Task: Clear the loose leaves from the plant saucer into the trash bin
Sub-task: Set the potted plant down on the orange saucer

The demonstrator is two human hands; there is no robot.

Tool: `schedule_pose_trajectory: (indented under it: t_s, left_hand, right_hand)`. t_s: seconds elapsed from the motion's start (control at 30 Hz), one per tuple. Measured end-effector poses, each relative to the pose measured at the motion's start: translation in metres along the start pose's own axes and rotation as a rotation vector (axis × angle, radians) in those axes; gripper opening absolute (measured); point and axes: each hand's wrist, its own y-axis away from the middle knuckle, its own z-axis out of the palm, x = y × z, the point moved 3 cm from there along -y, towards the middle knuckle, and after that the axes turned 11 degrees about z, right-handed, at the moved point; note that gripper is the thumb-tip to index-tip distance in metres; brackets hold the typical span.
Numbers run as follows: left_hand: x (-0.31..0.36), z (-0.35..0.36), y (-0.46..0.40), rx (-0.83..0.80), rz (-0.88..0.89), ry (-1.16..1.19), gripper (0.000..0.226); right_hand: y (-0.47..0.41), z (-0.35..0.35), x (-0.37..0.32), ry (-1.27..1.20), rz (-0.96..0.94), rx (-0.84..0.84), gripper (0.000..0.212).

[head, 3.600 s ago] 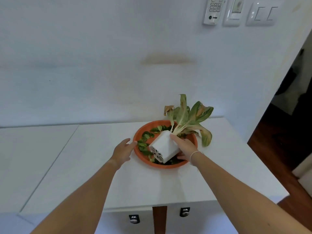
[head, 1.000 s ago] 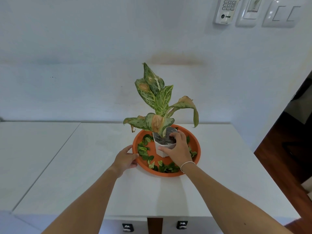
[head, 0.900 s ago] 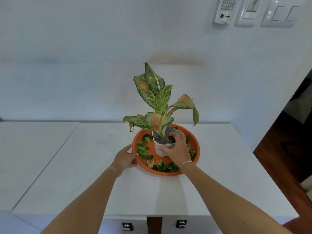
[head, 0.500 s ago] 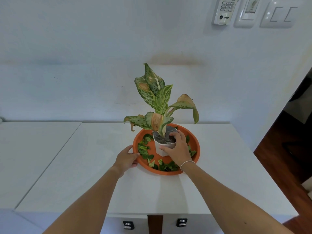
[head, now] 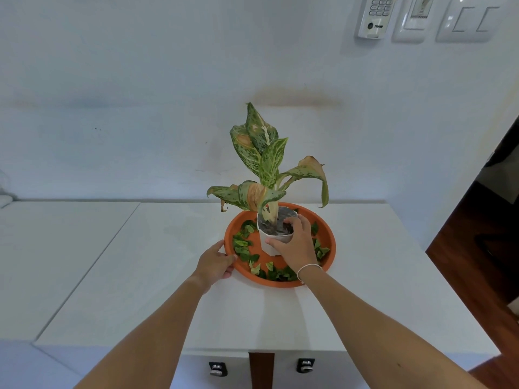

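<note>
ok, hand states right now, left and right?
Left hand: closed on the orange saucer rim, near-left edge.
Right hand: closed on the white plant pot, gripping its rim; pot upright in the saucer.

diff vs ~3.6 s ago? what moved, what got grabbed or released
The white pot was tipped on its side in the orange saucer; now it stands upright there, plant vertical. The right hand has shifted from the pot's side to its rim. The left hand, earlier just off the saucer, now grips its left edge. Unchanged: loose leaves still in the saucer, nothing released.
</note>
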Motion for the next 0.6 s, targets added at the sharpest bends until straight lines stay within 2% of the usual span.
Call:
schedule_pose_trajectory:
  t_s: [0.07,0.23,0.33,0.4,0.53,0.6]
  left_hand:
    - [0.003,0.001,0.001,0.009,0.037,-0.067,0.06]
    - [0.012,0.003,0.003,0.07,0.235,-0.466,0.057]
    - [0.017,0.01,0.003,0.043,0.34,-0.636,0.057]
    - [0.02,0.016,0.003,-0.004,0.385,-0.781,0.06]
    - [0.02,0.028,-0.001,-0.11,0.377,-1.065,0.072]
    - [0.018,0.035,-0.003,-0.154,0.373,-1.174,0.081]
  right_hand:
    - [0.0,0.0,0.0,0.001,-0.003,-0.007,0.061]
    - [0.003,-0.01,0.003,-0.124,0.012,-0.032,0.081]
    - [0.005,-0.022,0.011,-0.103,0.021,-0.022,0.08]
    - [0.004,-0.027,0.018,0.034,0.061,-0.051,0.085]
    - [0.005,-0.034,0.029,0.611,0.087,-0.192,0.105]
    - [0.005,-0.033,0.035,0.811,0.097,-0.268,0.113]
